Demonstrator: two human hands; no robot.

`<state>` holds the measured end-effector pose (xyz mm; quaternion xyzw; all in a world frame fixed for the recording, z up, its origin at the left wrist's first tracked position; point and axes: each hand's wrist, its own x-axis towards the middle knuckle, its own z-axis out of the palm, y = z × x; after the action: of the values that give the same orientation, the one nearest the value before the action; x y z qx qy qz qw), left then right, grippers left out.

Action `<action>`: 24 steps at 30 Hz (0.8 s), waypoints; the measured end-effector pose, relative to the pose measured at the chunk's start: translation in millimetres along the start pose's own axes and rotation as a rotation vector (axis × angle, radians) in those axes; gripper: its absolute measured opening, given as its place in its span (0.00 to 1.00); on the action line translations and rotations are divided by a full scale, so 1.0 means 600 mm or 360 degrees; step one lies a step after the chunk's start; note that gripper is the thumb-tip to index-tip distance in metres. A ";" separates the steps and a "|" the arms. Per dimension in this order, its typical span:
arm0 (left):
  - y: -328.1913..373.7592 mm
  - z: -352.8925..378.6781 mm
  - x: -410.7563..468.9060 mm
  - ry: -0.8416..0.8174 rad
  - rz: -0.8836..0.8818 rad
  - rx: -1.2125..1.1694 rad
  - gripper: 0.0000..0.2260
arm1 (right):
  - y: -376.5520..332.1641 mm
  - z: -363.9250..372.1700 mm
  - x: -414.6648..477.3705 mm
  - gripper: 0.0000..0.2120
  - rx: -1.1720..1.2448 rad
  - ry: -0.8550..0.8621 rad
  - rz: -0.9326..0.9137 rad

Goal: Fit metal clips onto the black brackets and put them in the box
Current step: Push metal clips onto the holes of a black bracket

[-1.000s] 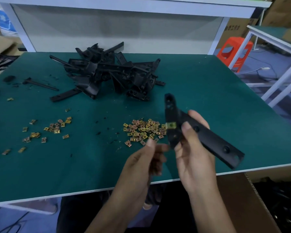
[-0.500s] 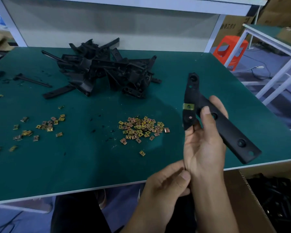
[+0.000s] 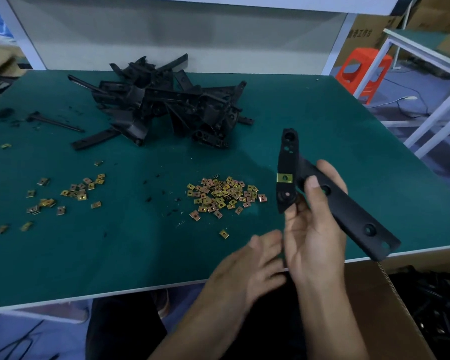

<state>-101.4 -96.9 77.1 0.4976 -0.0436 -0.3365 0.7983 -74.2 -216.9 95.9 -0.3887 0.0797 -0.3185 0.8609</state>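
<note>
My right hand (image 3: 313, 229) grips a black L-shaped bracket (image 3: 348, 211) above the table's near right edge, thumb on its long arm. A brass metal clip (image 3: 285, 178) sits on the bracket's upright short arm. My left hand (image 3: 250, 268) is blurred just left of the right wrist, fingers loosely extended and holding nothing. A heap of loose brass clips (image 3: 224, 194) lies on the green mat left of the bracket. More clips (image 3: 70, 193) are scattered at the left. A pile of black brackets (image 3: 166, 102) lies at the back.
A cardboard box (image 3: 390, 307) stands below the table's right front corner with black parts (image 3: 431, 302) inside. One thin black strip (image 3: 55, 123) lies at the left back of the green table (image 3: 115, 242). An orange stool (image 3: 361, 71) stands at the far right.
The bracket with its clip stays in my right hand, little moved. My left hand has risen from below the table edge to beside the right wrist, its fingers opening.
</note>
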 end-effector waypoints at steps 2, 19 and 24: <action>-0.011 -0.047 0.009 0.0301 0.0377 0.0962 0.09 | -0.004 -0.022 0.007 0.11 -0.0097 0.0051 -0.0006; -0.004 -0.122 0.080 0.0667 0.0419 0.2128 0.06 | 0.098 -0.062 -0.043 0.11 -0.0368 0.0172 0.0351; 0.005 -0.128 0.075 0.0665 0.0470 0.2024 0.04 | 0.097 -0.062 -0.045 0.11 -0.0418 0.0139 0.0348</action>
<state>-34.0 -63.6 29.0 0.9131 -0.1450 -0.0301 0.3799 -81.3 -194.6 25.7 -0.4726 0.1997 -0.2262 0.8280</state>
